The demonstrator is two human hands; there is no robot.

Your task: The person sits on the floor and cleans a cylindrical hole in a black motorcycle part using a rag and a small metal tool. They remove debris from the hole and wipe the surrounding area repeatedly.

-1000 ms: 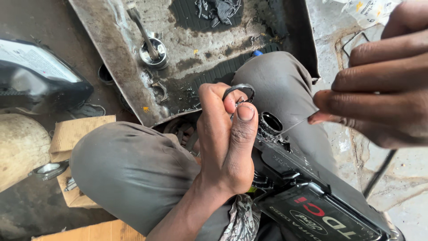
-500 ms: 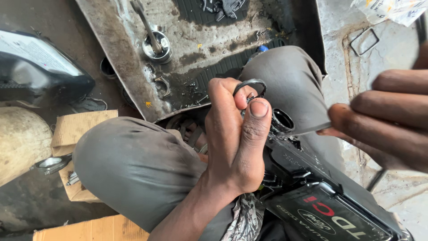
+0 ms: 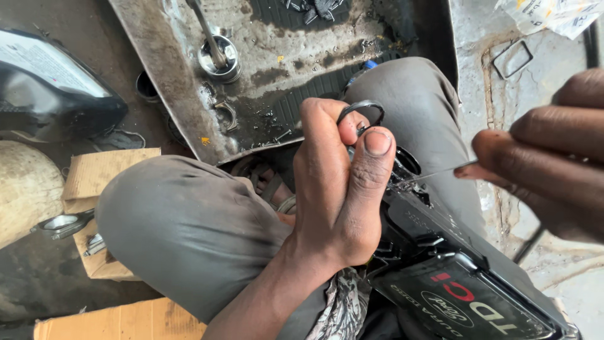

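My left hand (image 3: 340,182) is closed around a small dark metal ring (image 3: 360,113), pinched between thumb and fingers above my lap. My right hand (image 3: 544,157), at the right edge, pinches a thin wire-like tool (image 3: 434,173) whose tip points toward the left hand. Below both hands a black plastic engine cover (image 3: 453,277) with red and white lettering rests against my grey-trousered knees (image 3: 182,220).
A greasy metal tray (image 3: 189,94) on the ground ahead holds a piston with rod (image 3: 217,53), bearing shells and small bolts. A black container (image 3: 50,94) lies at left. Cardboard pieces (image 3: 94,176) and a connecting rod (image 3: 63,223) sit by my left knee.
My right hand has drawn back to the right, pulling the thin tool away from the ring. The left hand keeps its hold on the ring and has barely shifted.
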